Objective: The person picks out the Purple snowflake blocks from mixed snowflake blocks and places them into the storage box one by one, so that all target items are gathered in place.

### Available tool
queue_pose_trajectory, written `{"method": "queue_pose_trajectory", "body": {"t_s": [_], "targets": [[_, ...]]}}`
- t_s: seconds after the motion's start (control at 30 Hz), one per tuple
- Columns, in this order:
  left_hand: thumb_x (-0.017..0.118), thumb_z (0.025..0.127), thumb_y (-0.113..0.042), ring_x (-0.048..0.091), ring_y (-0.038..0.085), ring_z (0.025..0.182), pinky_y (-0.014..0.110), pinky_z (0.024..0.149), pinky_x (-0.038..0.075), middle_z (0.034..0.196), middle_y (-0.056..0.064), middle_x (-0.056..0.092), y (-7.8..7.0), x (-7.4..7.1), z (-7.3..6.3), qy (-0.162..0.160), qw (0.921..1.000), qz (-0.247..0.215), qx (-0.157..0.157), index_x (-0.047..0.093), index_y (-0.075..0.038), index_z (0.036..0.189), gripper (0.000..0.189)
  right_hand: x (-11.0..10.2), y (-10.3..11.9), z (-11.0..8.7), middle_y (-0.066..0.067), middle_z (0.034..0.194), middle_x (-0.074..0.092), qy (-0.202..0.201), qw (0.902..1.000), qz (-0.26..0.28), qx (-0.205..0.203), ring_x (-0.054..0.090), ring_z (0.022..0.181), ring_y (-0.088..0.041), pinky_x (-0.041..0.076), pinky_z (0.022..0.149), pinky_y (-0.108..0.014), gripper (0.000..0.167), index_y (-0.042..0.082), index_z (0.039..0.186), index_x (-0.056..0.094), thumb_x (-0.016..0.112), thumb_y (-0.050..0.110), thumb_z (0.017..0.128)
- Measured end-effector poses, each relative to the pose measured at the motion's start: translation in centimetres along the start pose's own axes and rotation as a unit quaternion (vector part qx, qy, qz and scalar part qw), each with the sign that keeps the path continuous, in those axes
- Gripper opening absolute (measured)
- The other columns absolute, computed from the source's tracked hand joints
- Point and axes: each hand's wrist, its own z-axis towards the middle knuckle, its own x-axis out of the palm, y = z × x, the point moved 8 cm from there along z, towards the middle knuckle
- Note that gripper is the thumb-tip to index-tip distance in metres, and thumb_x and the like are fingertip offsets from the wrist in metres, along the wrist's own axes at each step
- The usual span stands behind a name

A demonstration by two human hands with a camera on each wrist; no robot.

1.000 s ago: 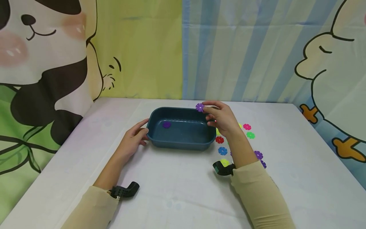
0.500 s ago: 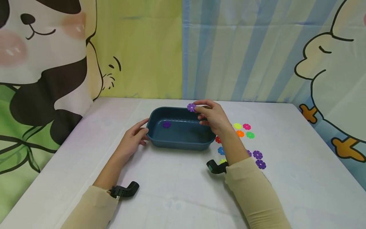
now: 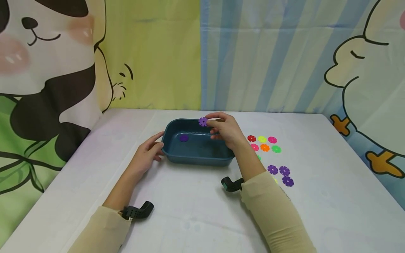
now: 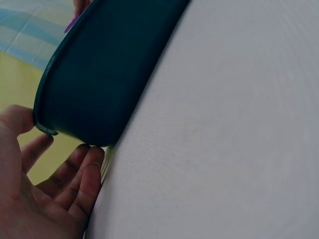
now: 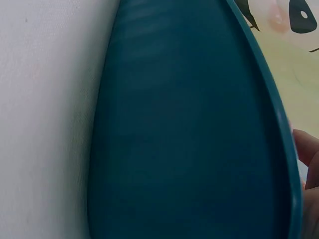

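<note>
Purple and thin, a plastic-looking disc, notched like a flower, is pinched in the right hand over the blue-green tub, near its far rim. The left hand, fingers spread, touches the tub's end. The step looks like placing; it seems to call for loosening the pinch above the smooth floor, where a second disc lies flat. Scalloped bright discs dot the matte white table.

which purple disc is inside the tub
The lone disc in the tub, left of its middle. Of the other purple discs in view, one is pinched by the right hand and three lie on the table, right of the tub.
</note>
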Motion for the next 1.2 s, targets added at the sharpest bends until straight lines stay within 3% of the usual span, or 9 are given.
{"method": "queue_pose_trajectory", "body": {"t_s": [0.33, 0.77, 1.03, 1.2], "targets": [[0.051, 0.109, -0.029, 0.068, 0.016, 0.093, 0.023, 0.076, 0.057, 0.132, 0.023, 0.063, 0.0, -0.1, 0.0, 0.001, 1.0000, 0.001, 0.001, 0.042, -0.029, 0.159, 0.051, 1.1, -0.9, 0.9, -0.006, 0.110, 0.066, -0.004, 0.9998, -0.004, 0.019, 0.057, 0.068, -0.015, 0.057, 0.058, -0.023, 0.022, 0.011, 0.120, 0.071, 0.070, 0.016, 0.098], [0.051, 0.109, -0.030, 0.068, 0.022, 0.096, 0.023, 0.077, 0.057, 0.134, 0.022, 0.062, -0.1, 0.0, 0.0, 0.001, 1.0000, 0.006, -0.006, 0.042, -0.030, 0.159, 0.051, 1.7, -2.3, 1.7, -0.006, 0.096, 0.062, -0.004, 0.9980, -0.006, 0.062, 0.058, 0.064, -0.013, 0.057, 0.057, -0.024, 0.020, 0.006, 0.118, 0.069, 0.067, 0.008, 0.099], [0.051, 0.109, -0.031, 0.068, 0.023, 0.095, 0.022, 0.077, 0.057, 0.134, 0.022, 0.062, -0.1, 0.0, 0.0, 0.000, 0.9999, 0.008, -0.010, 0.042, -0.030, 0.159, 0.051, 2.0, -3.1, 1.8, -0.007, 0.092, 0.063, -0.008, 0.9919, -0.059, 0.113, 0.061, 0.068, -0.016, 0.060, 0.058, -0.027, 0.019, 0.005, 0.117, 0.068, 0.066, 0.004, 0.098], [0.051, 0.109, -0.030, 0.068, 0.022, 0.094, 0.022, 0.077, 0.057, 0.134, 0.022, 0.062, 0.0, 0.0, 0.0, 0.000, 0.9999, 0.008, -0.010, 0.041, -0.030, 0.159, 0.051, 2.6, -3.0, 1.8, -0.007, 0.091, 0.063, -0.008, 0.9896, -0.080, 0.119, 0.060, 0.067, -0.016, 0.059, 0.056, -0.027, 0.020, 0.004, 0.116, 0.068, 0.066, 0.002, 0.097]]}}
